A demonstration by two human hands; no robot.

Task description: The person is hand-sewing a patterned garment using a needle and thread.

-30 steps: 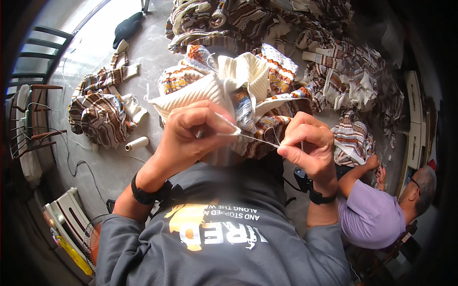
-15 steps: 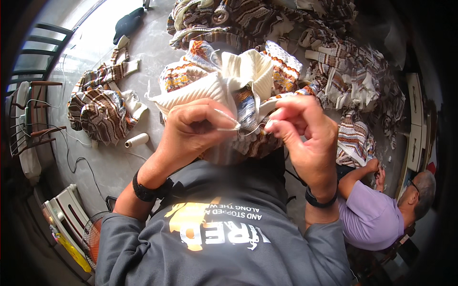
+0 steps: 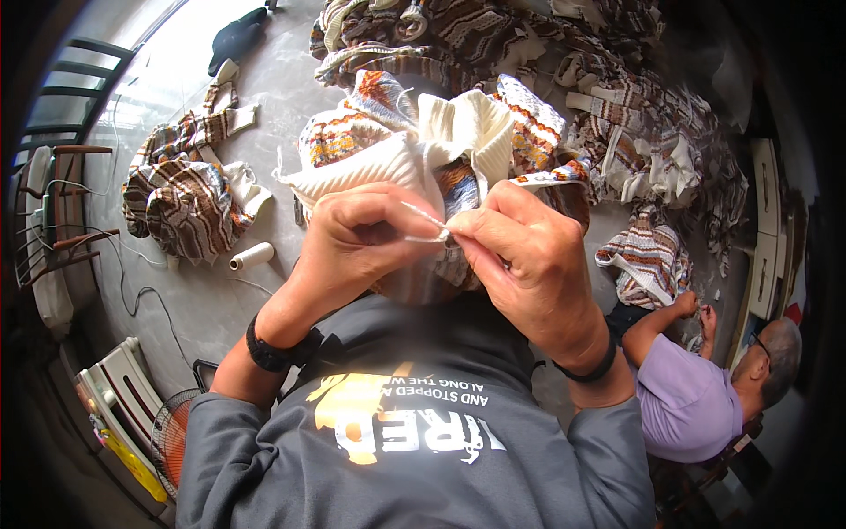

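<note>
A patterned knit sweater (image 3: 344, 137) with cream ribbed parts (image 3: 374, 172) lies bunched in front of my body. My left hand (image 3: 352, 229) pinches a narrow white knit edge (image 3: 425, 214) between thumb and fingers, beside the ribbing. My right hand (image 3: 529, 256) is closed in a pinch, its fingertips meeting the end of that edge at my left fingertips. What sits between the right fingertips is too small to make out. Both hands are held above the sweater's lower part, which they partly hide.
Piles of brown striped knitwear (image 3: 652, 123) spread over the floor at the far side and right. Another knit bundle (image 3: 189, 203) lies left, near a white thread cone (image 3: 252, 256). A co-worker in a purple shirt (image 3: 687, 397) sits at right. A fan (image 3: 172, 432) stands lower left.
My right hand has moved left and slightly down, bringing its fingertips to my left ones; a thin strand spanned the gap before. My left hand has stayed nearly still, pinching the white edge.
</note>
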